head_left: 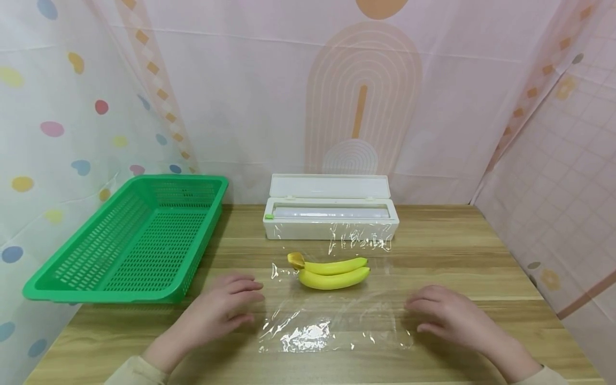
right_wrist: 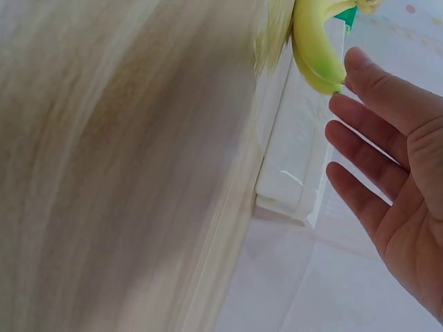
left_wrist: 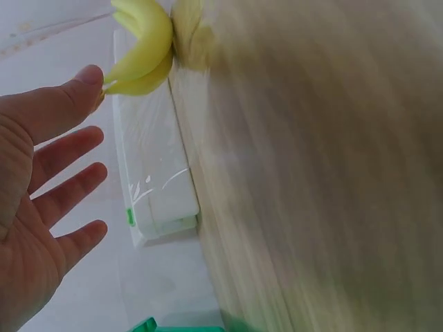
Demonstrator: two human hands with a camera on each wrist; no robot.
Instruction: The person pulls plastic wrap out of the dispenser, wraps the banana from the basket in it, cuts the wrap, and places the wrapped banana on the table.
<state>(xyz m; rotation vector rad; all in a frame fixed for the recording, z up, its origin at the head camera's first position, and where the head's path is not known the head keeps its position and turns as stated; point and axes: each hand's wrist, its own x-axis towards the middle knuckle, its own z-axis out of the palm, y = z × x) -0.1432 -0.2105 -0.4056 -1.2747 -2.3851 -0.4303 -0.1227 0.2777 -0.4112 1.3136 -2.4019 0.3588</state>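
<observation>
Two joined yellow bananas (head_left: 334, 274) lie on a sheet of clear plastic wrap (head_left: 308, 334) spread over the table. The wrap runs back to a white wrap dispenser box (head_left: 332, 231), whose lid stands up and whose roll shows inside. To the left of the wrap is my left hand (head_left: 223, 305), fingers apart and holding nothing. On the opposite side my right hand (head_left: 449, 315) hovers with relaxed fingers, also holding nothing. Both wrist views show the bananas (left_wrist: 145, 48) beyond the fingertips, apart from the hands.
A green plastic basket (head_left: 149, 256) with perforated walls stands at the left of the wooden table (head_left: 447, 246). Patterned curtains (head_left: 240, 107) hang behind the table and along both sides.
</observation>
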